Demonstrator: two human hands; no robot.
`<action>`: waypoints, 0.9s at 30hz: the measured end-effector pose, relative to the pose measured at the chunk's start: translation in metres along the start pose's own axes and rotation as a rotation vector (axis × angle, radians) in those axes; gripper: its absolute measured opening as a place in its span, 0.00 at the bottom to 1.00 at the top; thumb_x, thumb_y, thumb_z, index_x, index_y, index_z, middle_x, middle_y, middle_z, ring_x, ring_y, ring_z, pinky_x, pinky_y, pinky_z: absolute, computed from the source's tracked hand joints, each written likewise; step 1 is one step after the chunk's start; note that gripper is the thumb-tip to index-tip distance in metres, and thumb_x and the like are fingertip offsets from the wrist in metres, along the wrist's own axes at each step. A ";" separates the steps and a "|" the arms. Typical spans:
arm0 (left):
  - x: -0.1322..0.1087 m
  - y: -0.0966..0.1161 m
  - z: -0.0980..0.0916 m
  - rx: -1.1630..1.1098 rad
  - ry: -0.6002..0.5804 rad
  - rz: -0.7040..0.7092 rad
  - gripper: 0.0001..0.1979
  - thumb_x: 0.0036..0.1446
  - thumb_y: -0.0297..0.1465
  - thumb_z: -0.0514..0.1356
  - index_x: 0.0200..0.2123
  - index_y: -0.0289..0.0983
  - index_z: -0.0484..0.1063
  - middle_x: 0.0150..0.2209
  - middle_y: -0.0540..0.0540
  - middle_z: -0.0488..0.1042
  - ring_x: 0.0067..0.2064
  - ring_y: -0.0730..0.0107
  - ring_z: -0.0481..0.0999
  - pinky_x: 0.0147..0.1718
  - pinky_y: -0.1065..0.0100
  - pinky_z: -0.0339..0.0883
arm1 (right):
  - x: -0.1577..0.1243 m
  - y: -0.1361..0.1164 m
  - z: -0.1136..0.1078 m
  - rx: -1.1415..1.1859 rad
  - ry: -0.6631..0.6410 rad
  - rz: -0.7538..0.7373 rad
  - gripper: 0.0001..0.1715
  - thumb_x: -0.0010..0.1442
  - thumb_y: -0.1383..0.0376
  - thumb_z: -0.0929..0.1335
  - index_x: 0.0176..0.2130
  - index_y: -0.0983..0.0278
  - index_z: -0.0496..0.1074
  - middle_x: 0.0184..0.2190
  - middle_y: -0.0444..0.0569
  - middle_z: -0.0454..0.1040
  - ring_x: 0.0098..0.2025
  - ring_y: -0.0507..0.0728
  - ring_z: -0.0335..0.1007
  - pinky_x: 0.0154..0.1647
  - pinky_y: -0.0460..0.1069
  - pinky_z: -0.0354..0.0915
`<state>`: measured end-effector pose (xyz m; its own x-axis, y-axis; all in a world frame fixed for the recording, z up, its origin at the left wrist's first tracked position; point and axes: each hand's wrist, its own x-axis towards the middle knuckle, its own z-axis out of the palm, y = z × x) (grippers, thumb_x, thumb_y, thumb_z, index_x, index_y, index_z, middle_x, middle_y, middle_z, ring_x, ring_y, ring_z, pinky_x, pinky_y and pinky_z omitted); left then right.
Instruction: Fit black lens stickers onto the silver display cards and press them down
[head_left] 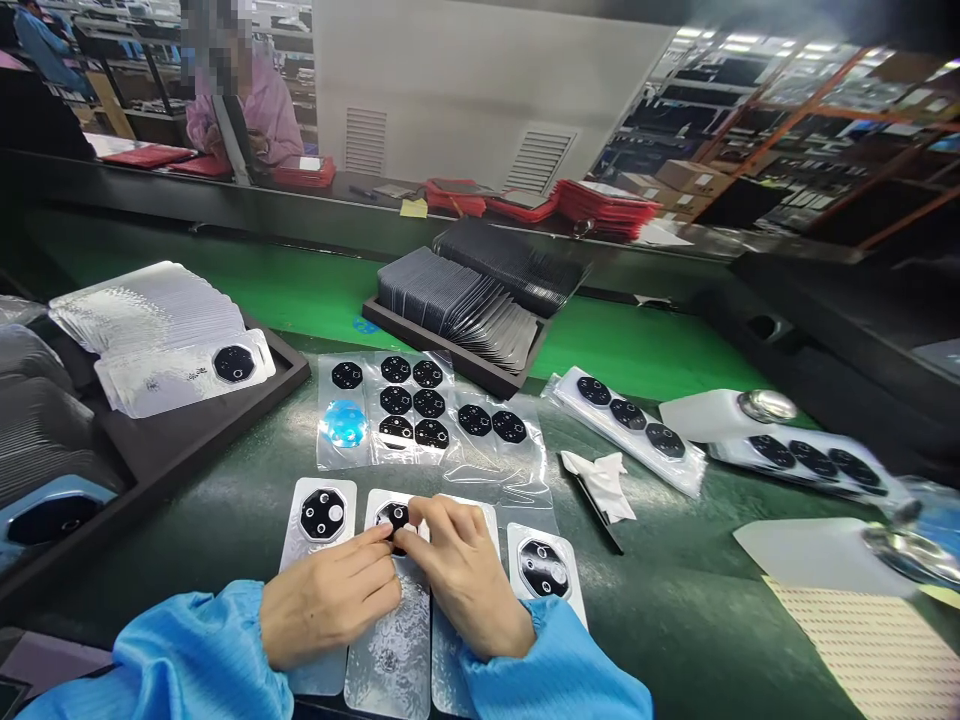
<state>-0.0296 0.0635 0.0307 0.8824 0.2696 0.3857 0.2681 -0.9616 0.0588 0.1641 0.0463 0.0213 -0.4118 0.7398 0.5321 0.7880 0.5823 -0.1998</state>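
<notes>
Several silver phone back panels lie in a row before me, each with a black octagonal camera piece near its top. My left hand point(334, 597) rests over the left panel point(319, 660), its index finger stretched to the black camera piece point(391, 516) on the middle panel point(388, 640). My right hand point(461, 565) bends over that same piece, thumb and index finger pinched at its right edge. Whatever lies between those fingertips is hidden. Partly under the right hand is another panel point(448, 680). The rightmost panel point(574, 562) shows its black piece uncovered.
Clear sheets of black octagonal stickers point(412, 400) lie beyond the panels. A black tray point(480, 375) of upright dark sheets stands behind. Stacked silver panels point(161, 320) fill a tray at left. Tweezers point(600, 515) with white tissue and sticker strips point(630, 425) lie right.
</notes>
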 end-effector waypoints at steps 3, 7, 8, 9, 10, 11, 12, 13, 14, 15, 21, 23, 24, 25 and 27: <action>0.000 0.000 0.000 0.001 0.006 -0.001 0.12 0.64 0.19 0.48 0.35 0.29 0.70 0.32 0.45 0.72 0.42 0.67 0.76 0.61 0.57 0.63 | -0.001 -0.001 0.001 -0.006 0.026 0.052 0.13 0.64 0.75 0.62 0.36 0.61 0.73 0.38 0.49 0.70 0.43 0.57 0.61 0.43 0.51 0.55; 0.000 0.001 0.000 -0.005 -0.014 0.000 0.13 0.64 0.19 0.47 0.35 0.29 0.70 0.32 0.46 0.71 0.41 0.68 0.76 0.61 0.57 0.63 | 0.001 0.000 -0.001 0.060 -0.009 0.011 0.14 0.66 0.74 0.61 0.36 0.62 0.72 0.39 0.50 0.70 0.43 0.57 0.61 0.42 0.52 0.56; -0.001 0.001 0.000 -0.007 -0.020 -0.003 0.13 0.64 0.19 0.47 0.35 0.29 0.70 0.33 0.45 0.71 0.41 0.68 0.75 0.61 0.57 0.62 | 0.002 0.002 -0.003 0.111 0.002 0.036 0.15 0.66 0.74 0.60 0.36 0.62 0.73 0.39 0.50 0.69 0.43 0.57 0.61 0.42 0.52 0.56; -0.001 0.000 0.000 -0.010 -0.024 -0.004 0.12 0.64 0.19 0.47 0.36 0.29 0.70 0.33 0.45 0.72 0.43 0.67 0.75 0.62 0.56 0.62 | 0.003 0.004 -0.006 0.173 0.026 0.090 0.15 0.66 0.73 0.60 0.36 0.61 0.73 0.39 0.49 0.68 0.43 0.57 0.61 0.43 0.52 0.57; -0.002 0.000 0.000 -0.014 -0.027 -0.005 0.12 0.65 0.19 0.47 0.36 0.29 0.70 0.34 0.45 0.72 0.44 0.67 0.75 0.62 0.56 0.62 | 0.003 0.007 -0.008 0.244 0.051 0.160 0.14 0.66 0.72 0.61 0.36 0.60 0.73 0.38 0.49 0.67 0.43 0.58 0.61 0.43 0.52 0.57; -0.002 0.000 0.000 -0.022 -0.028 -0.002 0.13 0.65 0.19 0.47 0.36 0.29 0.70 0.34 0.44 0.72 0.44 0.67 0.75 0.62 0.56 0.62 | 0.004 0.011 -0.011 0.326 0.071 0.235 0.13 0.66 0.71 0.62 0.36 0.60 0.74 0.37 0.49 0.66 0.42 0.58 0.61 0.43 0.52 0.58; -0.003 0.000 0.000 -0.032 -0.029 0.000 0.13 0.65 0.19 0.46 0.36 0.29 0.70 0.33 0.44 0.72 0.44 0.67 0.75 0.62 0.56 0.61 | 0.005 0.014 -0.013 0.418 0.076 0.304 0.12 0.66 0.69 0.62 0.36 0.60 0.74 0.36 0.48 0.66 0.41 0.57 0.61 0.43 0.52 0.59; -0.003 0.000 0.000 -0.044 -0.030 0.001 0.13 0.65 0.19 0.46 0.36 0.29 0.70 0.33 0.44 0.72 0.44 0.67 0.75 0.62 0.55 0.61 | 0.005 0.017 -0.015 0.517 0.067 0.364 0.11 0.66 0.67 0.63 0.36 0.60 0.74 0.35 0.48 0.65 0.40 0.57 0.62 0.42 0.52 0.60; -0.003 0.000 0.001 -0.053 -0.029 0.000 0.13 0.65 0.19 0.45 0.36 0.29 0.69 0.33 0.44 0.71 0.43 0.67 0.75 0.62 0.55 0.61 | 0.005 0.020 -0.016 0.618 0.048 0.413 0.11 0.66 0.64 0.63 0.36 0.60 0.74 0.34 0.47 0.65 0.39 0.57 0.62 0.41 0.51 0.60; -0.003 0.000 0.001 -0.062 -0.028 -0.002 0.14 0.65 0.19 0.45 0.36 0.29 0.69 0.33 0.45 0.71 0.43 0.68 0.75 0.62 0.55 0.61 | 0.004 0.023 -0.016 0.717 0.028 0.457 0.12 0.66 0.61 0.63 0.35 0.60 0.75 0.34 0.47 0.66 0.38 0.56 0.63 0.40 0.50 0.61; -0.002 0.000 0.001 -0.061 0.010 -0.017 0.14 0.65 0.19 0.43 0.36 0.33 0.67 0.33 0.46 0.72 0.43 0.68 0.75 0.60 0.53 0.62 | 0.001 0.030 -0.012 1.032 0.010 0.664 0.19 0.63 0.50 0.65 0.33 0.61 0.75 0.35 0.47 0.66 0.41 0.57 0.63 0.43 0.49 0.60; -0.002 0.000 0.001 -0.061 0.020 -0.015 0.13 0.64 0.18 0.44 0.36 0.33 0.66 0.33 0.45 0.72 0.43 0.68 0.75 0.60 0.54 0.63 | 0.001 0.031 -0.012 1.088 0.009 0.701 0.19 0.62 0.50 0.65 0.32 0.62 0.74 0.35 0.47 0.65 0.40 0.56 0.62 0.42 0.49 0.60; -0.003 0.000 0.001 -0.060 0.020 -0.012 0.13 0.63 0.18 0.44 0.35 0.34 0.66 0.33 0.45 0.72 0.43 0.68 0.74 0.60 0.54 0.63 | 0.001 0.031 -0.013 1.115 0.011 0.713 0.19 0.62 0.50 0.65 0.31 0.62 0.73 0.35 0.47 0.65 0.39 0.56 0.62 0.42 0.49 0.60; -0.003 0.000 0.002 -0.056 0.015 -0.010 0.13 0.63 0.18 0.45 0.35 0.34 0.66 0.33 0.45 0.71 0.43 0.68 0.74 0.60 0.54 0.62 | 0.001 0.030 -0.014 1.142 0.017 0.723 0.19 0.62 0.50 0.66 0.31 0.62 0.73 0.36 0.47 0.65 0.39 0.56 0.62 0.42 0.49 0.60; -0.005 0.001 0.004 -0.036 -0.010 -0.010 0.12 0.61 0.17 0.46 0.34 0.33 0.66 0.33 0.45 0.71 0.43 0.66 0.74 0.61 0.52 0.61 | 0.001 0.028 -0.016 1.191 0.039 0.743 0.18 0.61 0.50 0.66 0.33 0.61 0.73 0.37 0.47 0.66 0.40 0.56 0.61 0.42 0.49 0.59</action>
<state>-0.0325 0.0616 0.0253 0.8834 0.2798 0.3760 0.2631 -0.9600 0.0962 0.1929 0.0580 0.0294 -0.0478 0.9988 0.0133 -0.0507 0.0109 -0.9987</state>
